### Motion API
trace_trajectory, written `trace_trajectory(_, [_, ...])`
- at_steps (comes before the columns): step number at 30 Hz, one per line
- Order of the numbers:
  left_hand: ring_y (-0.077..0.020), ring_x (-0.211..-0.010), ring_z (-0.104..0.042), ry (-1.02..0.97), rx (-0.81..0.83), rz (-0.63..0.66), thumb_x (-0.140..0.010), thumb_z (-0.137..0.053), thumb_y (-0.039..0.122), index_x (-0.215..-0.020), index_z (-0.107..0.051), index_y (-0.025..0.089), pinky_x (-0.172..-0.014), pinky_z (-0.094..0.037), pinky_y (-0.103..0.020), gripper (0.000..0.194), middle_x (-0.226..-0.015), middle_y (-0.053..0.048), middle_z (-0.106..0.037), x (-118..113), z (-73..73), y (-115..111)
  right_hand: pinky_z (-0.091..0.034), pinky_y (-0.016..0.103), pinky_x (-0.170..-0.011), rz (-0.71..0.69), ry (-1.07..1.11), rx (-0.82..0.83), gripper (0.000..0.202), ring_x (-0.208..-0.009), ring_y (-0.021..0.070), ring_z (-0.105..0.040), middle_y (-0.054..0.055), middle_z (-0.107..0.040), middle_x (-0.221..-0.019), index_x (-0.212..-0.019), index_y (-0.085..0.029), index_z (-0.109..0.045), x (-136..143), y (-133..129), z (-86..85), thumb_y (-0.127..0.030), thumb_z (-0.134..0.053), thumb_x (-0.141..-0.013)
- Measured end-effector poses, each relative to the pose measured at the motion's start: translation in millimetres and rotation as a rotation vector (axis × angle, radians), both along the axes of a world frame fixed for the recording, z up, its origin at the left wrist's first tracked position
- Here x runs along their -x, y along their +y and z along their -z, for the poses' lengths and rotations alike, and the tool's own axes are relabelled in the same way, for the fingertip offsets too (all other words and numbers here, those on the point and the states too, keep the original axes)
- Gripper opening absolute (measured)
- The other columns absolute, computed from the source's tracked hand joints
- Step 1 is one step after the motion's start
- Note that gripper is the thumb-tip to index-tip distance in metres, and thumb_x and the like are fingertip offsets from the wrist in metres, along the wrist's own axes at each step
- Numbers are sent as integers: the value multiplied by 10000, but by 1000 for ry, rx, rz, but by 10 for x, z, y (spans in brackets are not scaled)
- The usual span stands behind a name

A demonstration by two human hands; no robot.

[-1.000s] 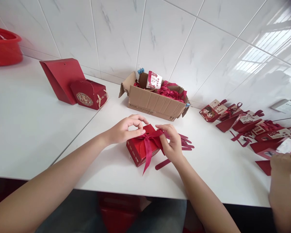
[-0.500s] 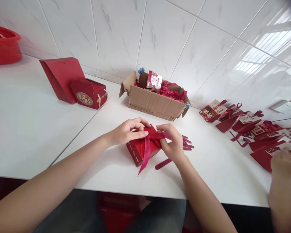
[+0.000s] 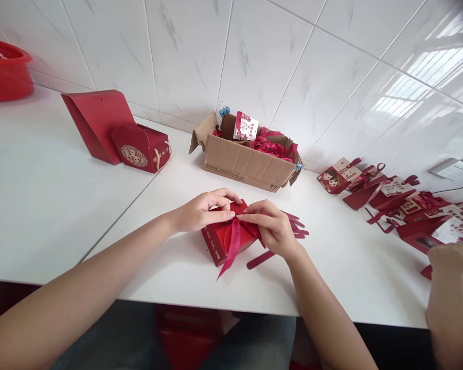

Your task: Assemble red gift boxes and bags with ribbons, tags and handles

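Observation:
A small red gift box [image 3: 216,241] with gold lettering on its side lies on the white table [image 3: 170,267], tied at the top with a dark pink ribbon [image 3: 232,245]. One ribbon tail hangs down over the front of the box. From the left, my left hand [image 3: 210,208] rests on the box top, its thumb and fingers closed at the ribbon's knot. Across from it, my right hand [image 3: 272,226] pinches the ribbon close to the same knot. The two sets of fingertips nearly meet, and they partly hide the knot.
Behind stands a cardboard box [image 3: 243,167] of ribbons, with a white and red card. Cut ribbon strips [image 3: 260,260] lie to the right. Red boxes [image 3: 141,149] stand at left, near a red basin [image 3: 7,72]. At right, another person's hand [image 3: 451,262] is beside several gift boxes [image 3: 393,190].
My right hand has moved left, from the ribbon's right side in to the knot. My left hand has hardly moved. The other person's hand has shifted and a box there has moved.

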State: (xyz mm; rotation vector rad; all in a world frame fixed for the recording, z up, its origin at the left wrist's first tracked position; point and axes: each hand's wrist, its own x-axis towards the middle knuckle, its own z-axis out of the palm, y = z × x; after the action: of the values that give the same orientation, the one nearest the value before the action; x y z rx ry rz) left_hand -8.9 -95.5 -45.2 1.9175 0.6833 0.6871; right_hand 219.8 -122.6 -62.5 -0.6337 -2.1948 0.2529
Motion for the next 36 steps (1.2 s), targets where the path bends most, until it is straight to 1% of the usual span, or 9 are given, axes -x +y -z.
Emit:
trace_trajectory(4, [-188,-952,-587,23,-20,-6,-872,-529,371,-606,-519,153,-854,-465,-305,344,-1206,-65,-559,11,-25,-4,-565,370,-755,-4,-44,-15,490,-907,177,-602,57,-624,-990,-1138,-330,-674,-17,-8,-36,-46,-348,-906])
trace_trajectory(9, [-204,-985,-584,45,-42,7,-857,-541,355,-593,-514,151,-872,-453,-316,334,-1193,-70,-572,21,-44,-3,-554,386,-789,-45,-84,-11,515,-944,180,-598,57,-629,-1024,-1137,-317,-665,-43,-3,-52,-14,-331,-889])
trace_trajectory(15, [-197,-943,-583,-41,72,0,-854,-565,422,-624,-528,154,-860,-485,-339,355,-1158,-74,-572,0,-22,-11,-569,347,-752,-13,35,52,468,-902,171,-641,56,-643,-990,-1158,-284,-636,-45,9,-12,-32,-379,-858])
trace_trajectory(18, [-210,-987,-588,-92,143,10,-870,-553,470,-652,-569,154,-886,-495,-348,385,-1201,-76,-554,-10,-22,-20,-570,341,-737,37,98,51,443,-879,172,-655,45,-668,-961,-1138,-275,-633,-27,9,-5,-37,-415,-834])
trace_trajectory(22, [-249,-1124,-555,-129,180,35,-879,-537,521,-590,-584,161,-943,-483,-343,464,-1196,-73,-581,-13,-24,-22,-573,347,-726,66,131,43,436,-859,174,-656,47,-667,-935,-1116,-267,-637,-18,4,-15,-32,-407,-829])
trace_trajectory(27, [-253,-1187,-517,-129,165,35,-893,-511,535,-578,-581,166,-938,-480,-330,491,-1215,-72,-580,-6,-10,-14,-567,329,-724,-7,87,51,487,-895,161,-637,62,-619,-980,-1078,-271,-671,-41,13,-10,-4,-330,-856])
trace_trajectory(31, [-236,-1140,-536,-92,155,48,-907,-491,520,-578,-548,156,-886,-490,-300,494,-1241,-70,-555,-5,-4,-18,-566,350,-750,-42,16,27,471,-916,164,-624,65,-611,-997,-1041,-289,-694,-51,19,-8,-34,-319,-913])
trace_trajectory(34, [-200,-1027,-571,-47,151,72,-902,-515,476,-580,-510,149,-839,-489,-281,459,-1245,-59,-538,-6,-12,-24,-564,361,-751,-40,-24,-9,451,-902,166,-616,58,-627,-984,-1046,-304,-692,-53,18,-18,-56,-334,-930])
trace_trajectory(36, [-194,-1017,-568,-27,147,86,-898,-530,435,-581,-490,150,-834,-482,-280,428,-1249,-55,-529,-5,-20,-27,-562,363,-758,-52,-31,-13,444,-909,168,-611,59,-631,-982,-1055,-302,-690,-57,18,-29,-58,-340,-933])
